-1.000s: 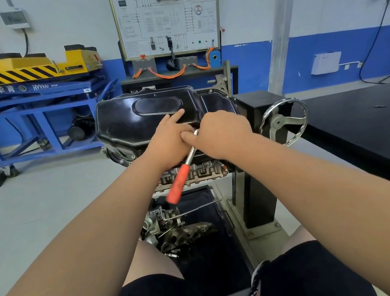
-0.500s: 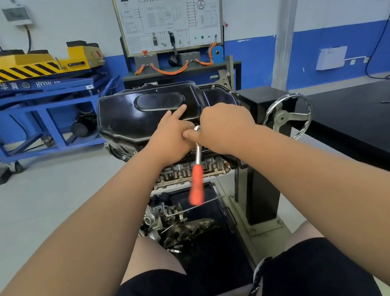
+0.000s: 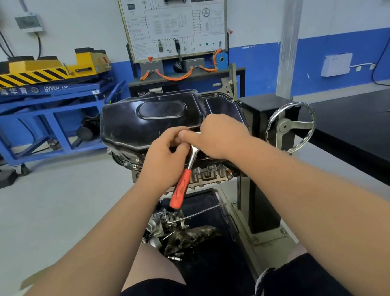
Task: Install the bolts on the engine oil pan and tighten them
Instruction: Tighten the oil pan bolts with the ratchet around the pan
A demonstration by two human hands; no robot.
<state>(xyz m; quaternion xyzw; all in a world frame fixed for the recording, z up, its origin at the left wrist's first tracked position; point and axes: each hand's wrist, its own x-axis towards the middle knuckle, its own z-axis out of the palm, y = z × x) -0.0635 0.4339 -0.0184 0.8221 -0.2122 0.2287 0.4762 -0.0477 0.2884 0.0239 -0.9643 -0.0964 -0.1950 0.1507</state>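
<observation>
Red-handled ratchet swung back from vertical to down-left: another tightening stroke, I judged. My left hand gripped its shank; my right hand covered the head, grip unseen, at the oil pan's near edge.

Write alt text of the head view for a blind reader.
A left hand and a right hand meet at the head of a red-handled ratchet wrench on the near edge of a black oil pan, its handle angled down toward the person. A chrome handwheel stands to the right.
</observation>
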